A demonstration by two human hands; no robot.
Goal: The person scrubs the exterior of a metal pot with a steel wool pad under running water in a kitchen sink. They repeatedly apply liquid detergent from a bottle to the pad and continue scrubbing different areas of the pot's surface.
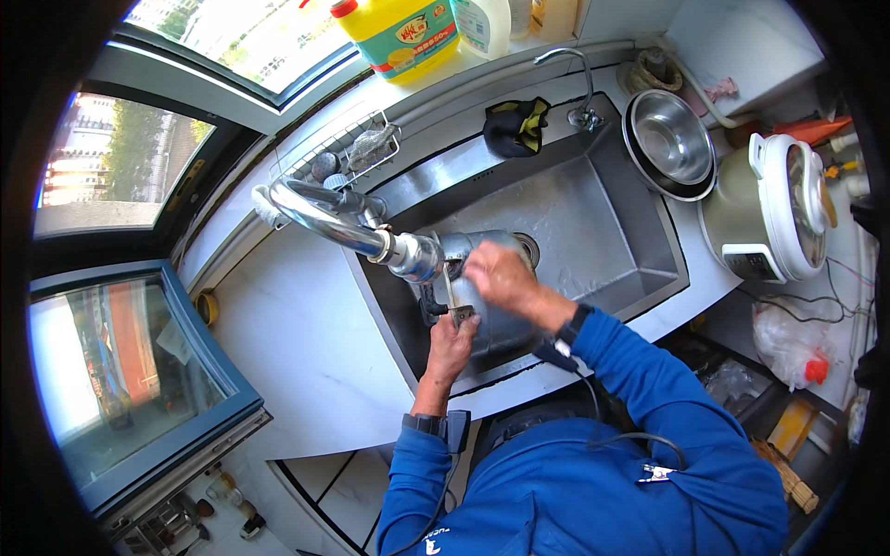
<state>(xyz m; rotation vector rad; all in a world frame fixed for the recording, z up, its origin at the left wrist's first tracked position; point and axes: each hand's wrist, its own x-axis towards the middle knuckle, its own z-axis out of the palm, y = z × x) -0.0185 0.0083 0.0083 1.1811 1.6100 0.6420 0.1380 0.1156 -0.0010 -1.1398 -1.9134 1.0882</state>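
A metal vessel, perhaps a pot, lies in the left part of the stainless steel sink, under the chrome faucet. My left hand grips a flat metal strip with holes at its end, beside the vessel. A black plastic part, perhaps a handle, shows just left of that strip. Blurred by motion, my right hand is above the vessel with its fingers curled. Whether it holds anything is hidden.
Black gloves hang over the sink's back rim, near a thin tap. Metal bowls and a rice cooker stand at the right. Behind are a wire rack and a yellow detergent jug; an open window sash juts in left.
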